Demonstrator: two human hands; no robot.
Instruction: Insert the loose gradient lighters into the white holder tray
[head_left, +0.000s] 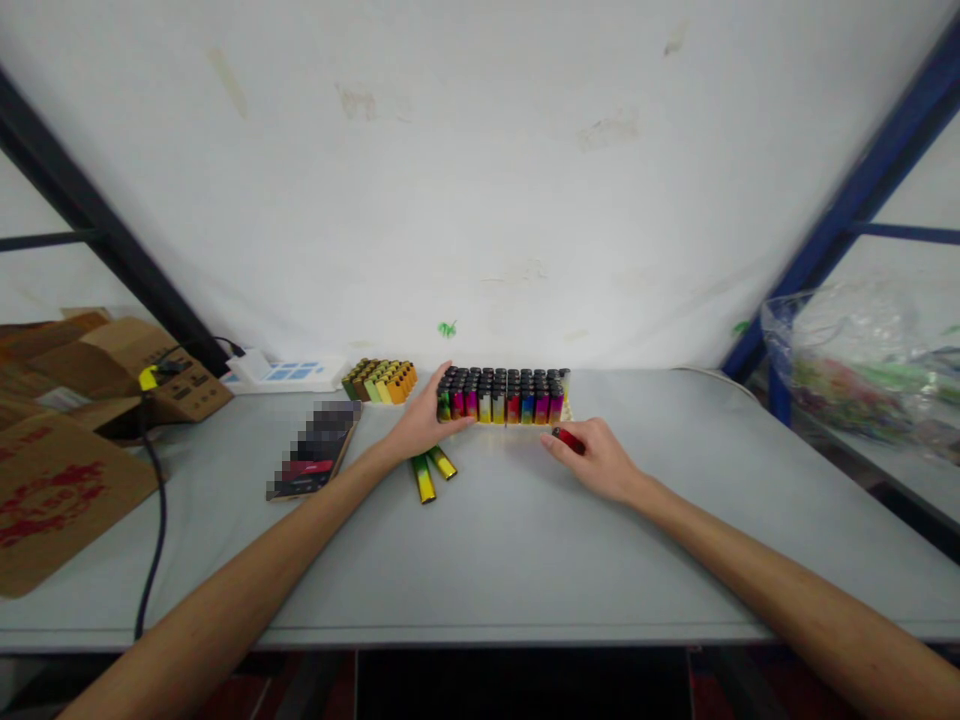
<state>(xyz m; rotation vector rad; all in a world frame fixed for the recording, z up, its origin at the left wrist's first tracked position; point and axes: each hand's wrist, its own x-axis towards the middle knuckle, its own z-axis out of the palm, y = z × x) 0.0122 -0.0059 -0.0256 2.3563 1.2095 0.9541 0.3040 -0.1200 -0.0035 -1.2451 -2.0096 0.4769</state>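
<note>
Rows of upright lighters (499, 400) with black tops and bright coloured bodies stand packed together toward the back of the table. Around their left end my left hand (426, 415) is curled, thumb along the front and fingers behind. My right hand (596, 460) pinches a red lighter (571, 440) just in front of the block's right end, its black top pointing left. Two loose yellow-green lighter-shaped pieces (424, 480) lie on the table below my left hand. Left of that hand is a second block of yellow, brown and orange pieces (381, 381).
A phone (319, 450), partly pixelated, lies on the grey table (480, 560) at the left. Behind it is a white power strip (300, 374). Cardboard boxes (67, 480) and a black cable (156, 500) occupy the left side. A clear plastic bag (870, 370) sits beyond the blue post at right.
</note>
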